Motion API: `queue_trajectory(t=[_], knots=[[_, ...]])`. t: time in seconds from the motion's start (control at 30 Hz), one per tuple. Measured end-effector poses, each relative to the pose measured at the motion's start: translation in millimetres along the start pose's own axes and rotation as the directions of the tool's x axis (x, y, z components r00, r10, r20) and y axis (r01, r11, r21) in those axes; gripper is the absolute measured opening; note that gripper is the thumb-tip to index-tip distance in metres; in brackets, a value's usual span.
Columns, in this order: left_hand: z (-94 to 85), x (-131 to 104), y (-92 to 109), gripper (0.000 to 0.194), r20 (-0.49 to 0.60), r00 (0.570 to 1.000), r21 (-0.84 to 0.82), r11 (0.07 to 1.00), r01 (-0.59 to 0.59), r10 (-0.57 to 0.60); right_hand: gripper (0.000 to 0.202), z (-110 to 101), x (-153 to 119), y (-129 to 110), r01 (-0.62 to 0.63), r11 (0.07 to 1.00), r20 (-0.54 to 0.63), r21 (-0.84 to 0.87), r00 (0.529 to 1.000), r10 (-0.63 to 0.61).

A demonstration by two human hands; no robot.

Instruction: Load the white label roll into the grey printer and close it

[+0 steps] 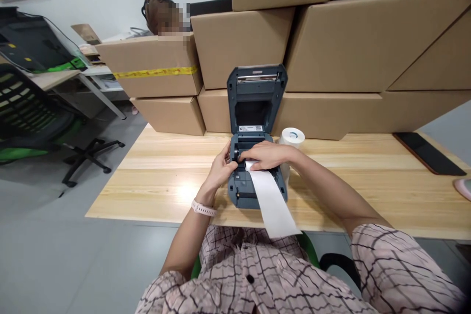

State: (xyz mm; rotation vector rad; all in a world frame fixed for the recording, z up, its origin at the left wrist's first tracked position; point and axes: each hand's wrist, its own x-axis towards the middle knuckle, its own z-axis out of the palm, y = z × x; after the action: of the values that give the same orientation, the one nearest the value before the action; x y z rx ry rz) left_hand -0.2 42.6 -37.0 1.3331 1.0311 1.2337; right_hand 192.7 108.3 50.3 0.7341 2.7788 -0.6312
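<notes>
A dark grey label printer (pixel 257 189) stands on the wooden table with its lid (pixel 256 91) raised. Inside its bay lies a small white paper roll (pixel 248 165), from which a loose strip (pixel 274 206) hangs over the front toward my lap. My right hand (pixel 267 153) grips the roll, its fingers reaching toward the left side of the bay. Along the printer's left edge, my left hand (pixel 222 168) holds the body, thumb on the inner rim. A larger white label roll (pixel 292 136) stands behind my right wrist, partly hidden.
Stacked cardboard boxes (pixel 334 54) form a wall along the table's back edge. A black tablet-like slab (pixel 429 152) lies on the table at the right. An office chair (pixel 40 113) stands on the floor at left. Another person's head (pixel 162 14) shows behind the boxes.
</notes>
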Motion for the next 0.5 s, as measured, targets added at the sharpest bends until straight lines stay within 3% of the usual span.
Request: queue_trajectory(t=[0.1, 0.2, 0.27, 0.33, 0.4, 0.5], knots=[[2.1, -1.7, 3.4, 0.093, 0.003, 1.0, 0.006, 1.0, -0.002, 0.002, 0.052, -10.4, -18.7, 6.9, 0.13, 0.977, 0.0, 0.168, 0.991, -0.132], [5.0, -4.1, 6.1, 0.092, -0.007, 1.0, 0.002, 1.0, -0.003, 0.003, 0.059, -9.2, -58.4, 25.9, 0.307, 0.821, -0.234, 0.482, 0.948, -0.218], [6.9, -5.4, 7.3, 0.091, -0.021, 1.0, -0.001, 1.0, 0.002, -0.002, 0.055, 1.8, -92.2, 45.3, 0.388, 0.688, -0.426, 0.613, 0.896, -0.126], [8.3, -6.1, 7.7, 0.091, -0.037, 0.999, 0.001, 1.0, 0.011, -0.011, 0.047, 19.6, -124.0, 66.7, 0.375, 0.644, -0.512, 0.667, 0.859, 0.03], [8.9, -6.1, 7.5, 0.09, -0.05, 0.999, 0.005, 1.0, 0.018, -0.017, 0.042, 40.4, -146.4, 85.8, 0.281, 0.646, -0.514, 0.71, 0.834, 0.202], [8.6, -5.5, 6.5, 0.09, -0.047, 0.999, -0.001, 1.0, 0.008, -0.008, 0.04, 68.5, -156.8, 104.0, 0.111, 0.625, -0.439, 0.773, 0.805, 0.399]])
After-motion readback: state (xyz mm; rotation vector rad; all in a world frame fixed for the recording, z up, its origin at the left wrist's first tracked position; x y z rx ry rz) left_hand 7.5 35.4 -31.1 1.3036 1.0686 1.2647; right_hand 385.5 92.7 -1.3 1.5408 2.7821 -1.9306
